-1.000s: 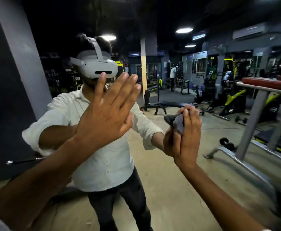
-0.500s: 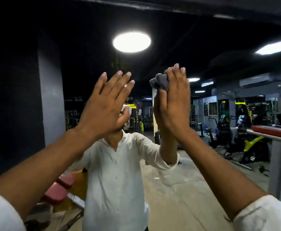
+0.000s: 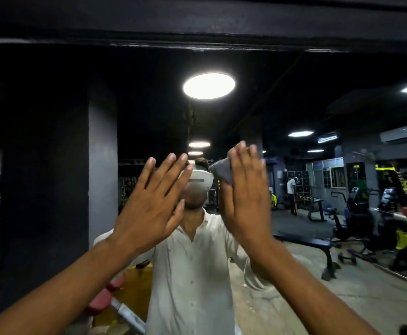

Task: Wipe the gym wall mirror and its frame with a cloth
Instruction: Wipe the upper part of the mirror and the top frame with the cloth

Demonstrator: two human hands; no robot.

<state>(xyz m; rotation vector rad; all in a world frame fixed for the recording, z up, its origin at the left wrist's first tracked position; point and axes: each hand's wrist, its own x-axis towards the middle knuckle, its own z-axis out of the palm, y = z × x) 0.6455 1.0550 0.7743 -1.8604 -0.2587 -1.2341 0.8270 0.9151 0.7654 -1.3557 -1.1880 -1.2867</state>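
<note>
Though part-hidden, cloth beneath right grip

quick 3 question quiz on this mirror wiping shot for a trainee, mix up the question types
1. True or false: the left hand holds nothing, its fingers straight.
2. Where is the cloth? A: under the right hand. B: on the floor. C: draped over a bench.
3. Fill in: the shirt reflected in the mirror is ___.

Key: 1 true; 2 A; 3 white.
</note>
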